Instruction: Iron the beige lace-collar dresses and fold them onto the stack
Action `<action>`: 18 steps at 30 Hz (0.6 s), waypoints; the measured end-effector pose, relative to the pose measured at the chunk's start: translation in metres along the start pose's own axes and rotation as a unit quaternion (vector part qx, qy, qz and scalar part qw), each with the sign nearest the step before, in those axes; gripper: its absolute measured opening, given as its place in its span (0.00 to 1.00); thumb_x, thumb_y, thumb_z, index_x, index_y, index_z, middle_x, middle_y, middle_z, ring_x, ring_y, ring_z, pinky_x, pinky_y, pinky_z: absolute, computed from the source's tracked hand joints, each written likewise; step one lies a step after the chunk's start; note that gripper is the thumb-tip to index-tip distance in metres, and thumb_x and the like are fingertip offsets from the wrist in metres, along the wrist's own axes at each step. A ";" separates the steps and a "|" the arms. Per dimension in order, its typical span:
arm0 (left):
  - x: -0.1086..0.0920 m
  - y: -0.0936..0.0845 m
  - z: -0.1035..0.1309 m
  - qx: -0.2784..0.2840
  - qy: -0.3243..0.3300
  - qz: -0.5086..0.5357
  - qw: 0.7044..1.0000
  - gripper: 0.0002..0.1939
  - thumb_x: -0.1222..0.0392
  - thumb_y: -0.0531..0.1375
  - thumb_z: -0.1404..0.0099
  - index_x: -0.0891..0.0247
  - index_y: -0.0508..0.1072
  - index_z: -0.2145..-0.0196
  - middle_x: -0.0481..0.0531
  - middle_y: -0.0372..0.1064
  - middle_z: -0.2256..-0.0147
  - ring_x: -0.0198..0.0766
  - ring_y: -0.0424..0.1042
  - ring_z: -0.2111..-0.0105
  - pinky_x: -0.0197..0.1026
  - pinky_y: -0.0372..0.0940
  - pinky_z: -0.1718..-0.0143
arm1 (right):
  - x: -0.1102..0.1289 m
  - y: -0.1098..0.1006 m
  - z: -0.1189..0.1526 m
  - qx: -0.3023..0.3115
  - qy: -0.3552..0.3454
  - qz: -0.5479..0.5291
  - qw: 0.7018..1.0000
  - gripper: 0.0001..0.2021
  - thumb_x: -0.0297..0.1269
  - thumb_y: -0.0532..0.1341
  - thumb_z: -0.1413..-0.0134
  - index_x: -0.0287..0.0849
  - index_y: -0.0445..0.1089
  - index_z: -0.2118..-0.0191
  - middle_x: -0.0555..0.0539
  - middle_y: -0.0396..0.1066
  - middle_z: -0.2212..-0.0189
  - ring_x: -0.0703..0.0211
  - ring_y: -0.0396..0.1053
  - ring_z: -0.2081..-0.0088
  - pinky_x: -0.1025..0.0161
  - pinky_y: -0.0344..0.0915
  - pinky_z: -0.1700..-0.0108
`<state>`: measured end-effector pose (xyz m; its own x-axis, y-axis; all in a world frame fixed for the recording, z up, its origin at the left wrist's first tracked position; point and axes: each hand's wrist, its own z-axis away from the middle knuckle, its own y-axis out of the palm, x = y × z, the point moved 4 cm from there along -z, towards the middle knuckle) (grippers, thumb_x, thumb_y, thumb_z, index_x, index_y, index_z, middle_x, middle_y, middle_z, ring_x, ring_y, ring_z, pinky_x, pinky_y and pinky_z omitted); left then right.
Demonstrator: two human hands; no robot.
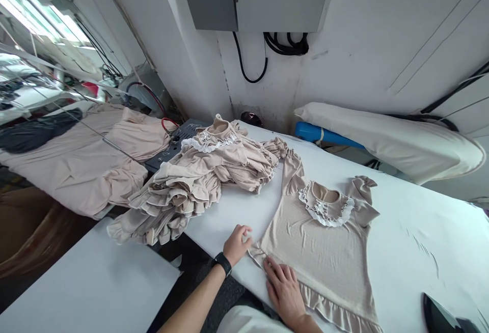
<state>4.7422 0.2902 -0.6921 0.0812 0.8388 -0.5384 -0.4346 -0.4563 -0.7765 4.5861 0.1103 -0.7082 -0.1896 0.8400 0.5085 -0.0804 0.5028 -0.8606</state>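
On white worktop: beige lace-collared knit dress, flat. On dress's ruffled hem: right hand, grip spread flat. Beside hem: left hand, grip half-spread, curled. Left of dress: heaped beige garments.

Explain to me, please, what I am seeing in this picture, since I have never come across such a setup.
No robot is at work here: these are a person's bare hands, seen from a camera worn on that person's head, looking forward and down. The left hand, with a dark watch on its wrist, is by a lower corner of a beige garment, apparently holding nothing. The right hand rests on the garment near its ruffled hem. The garment lies spread on a white table, next to a heap of similar clothes.
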 end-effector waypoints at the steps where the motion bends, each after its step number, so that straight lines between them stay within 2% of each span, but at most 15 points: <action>1: -0.004 0.004 -0.003 -0.004 -0.009 0.000 1.000 0.11 0.56 0.62 0.34 0.58 0.78 0.54 0.50 0.72 0.56 0.38 0.71 0.62 0.38 0.62 0.58 | 0.002 0.000 -0.002 0.006 -0.005 -0.004 1.000 0.33 0.38 0.57 0.33 0.63 0.50 0.26 0.52 0.64 0.31 0.48 0.70 0.44 0.47 0.68 0.41; 4: -0.013 0.023 -0.005 0.038 -0.022 -0.032 0.999 0.10 0.50 0.65 0.35 0.60 0.76 0.64 0.49 0.73 0.65 0.41 0.72 0.63 0.39 0.59 0.62 | -0.001 -0.008 -0.001 0.022 -0.019 -0.038 0.999 0.28 0.39 0.57 0.32 0.63 0.56 0.29 0.51 0.66 0.32 0.49 0.70 0.43 0.48 0.68 0.41; 5: -0.014 0.026 -0.004 0.047 -0.023 -0.042 0.998 0.11 0.51 0.63 0.33 0.60 0.75 0.67 0.49 0.72 0.67 0.42 0.72 0.64 0.40 0.57 0.63 | -0.007 -0.012 0.004 0.012 -0.004 -0.049 0.999 0.24 0.39 0.56 0.31 0.62 0.61 0.32 0.50 0.69 0.35 0.49 0.70 0.44 0.49 0.68 0.42; 7: -0.018 0.028 0.001 0.029 -0.014 -0.074 0.997 0.11 0.51 0.60 0.29 0.60 0.74 0.66 0.51 0.73 0.66 0.44 0.72 0.64 0.41 0.57 0.62 | -0.026 -0.022 0.023 -0.038 0.071 -0.057 0.995 0.18 0.38 0.54 0.29 0.59 0.69 0.39 0.47 0.74 0.43 0.50 0.71 0.47 0.50 0.69 0.45; 9: -0.031 0.027 0.005 -0.020 0.041 -0.129 0.991 0.08 0.54 0.59 0.28 0.60 0.74 0.61 0.54 0.74 0.61 0.47 0.71 0.58 0.44 0.58 0.57 | -0.043 -0.027 0.045 -0.089 0.135 -0.057 0.985 0.16 0.37 0.53 0.29 0.57 0.72 0.44 0.46 0.75 0.49 0.50 0.72 0.50 0.50 0.70 0.48; 11: -0.056 0.034 0.009 -0.033 0.164 -0.177 0.970 0.04 0.60 0.58 0.28 0.60 0.74 0.59 0.55 0.74 0.57 0.48 0.70 0.54 0.47 0.59 0.51 | -0.053 -0.025 0.064 -0.103 0.131 -0.072 0.983 0.16 0.36 0.54 0.32 0.57 0.73 0.45 0.46 0.74 0.49 0.49 0.72 0.50 0.50 0.70 0.48; 13: -0.084 0.053 0.015 0.027 0.313 -0.186 0.931 0.05 0.62 0.58 0.27 0.59 0.74 0.60 0.55 0.74 0.57 0.48 0.69 0.53 0.49 0.58 0.48 | -0.064 -0.024 0.082 -0.120 0.135 -0.091 0.979 0.15 0.37 0.55 0.33 0.56 0.73 0.45 0.45 0.74 0.49 0.48 0.71 0.48 0.50 0.70 0.47; 14: -0.095 0.063 0.017 0.073 0.368 -0.183 0.909 0.04 0.61 0.59 0.27 0.59 0.74 0.61 0.55 0.74 0.58 0.47 0.69 0.53 0.49 0.59 0.48 | -0.073 -0.026 0.092 -0.144 0.166 -0.092 0.971 0.14 0.39 0.55 0.32 0.55 0.73 0.46 0.44 0.74 0.50 0.47 0.71 0.48 0.49 0.70 0.47; 16: -0.108 0.079 0.018 0.146 0.418 -0.179 0.879 0.06 0.56 0.62 0.29 0.59 0.74 0.63 0.54 0.75 0.60 0.46 0.70 0.55 0.48 0.61 0.49 | -0.095 -0.034 0.119 -0.198 0.241 -0.078 0.947 0.14 0.43 0.54 0.30 0.53 0.74 0.48 0.42 0.75 0.52 0.45 0.72 0.50 0.47 0.69 0.48; 18: -0.114 0.089 0.013 0.185 0.412 -0.192 0.871 0.07 0.54 0.65 0.32 0.60 0.75 0.64 0.54 0.76 0.61 0.47 0.72 0.56 0.48 0.63 0.51 | -0.117 -0.044 0.149 -0.216 0.268 -0.069 0.936 0.14 0.47 0.53 0.30 0.54 0.75 0.50 0.43 0.76 0.55 0.44 0.73 0.52 0.46 0.69 0.48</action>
<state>4.6827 0.1582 -0.6955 0.8342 0.3412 -0.4332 -0.4808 0.0654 -0.8744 4.4657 -0.0406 -0.7339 0.3215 0.6842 0.6547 0.3581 0.5522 -0.7529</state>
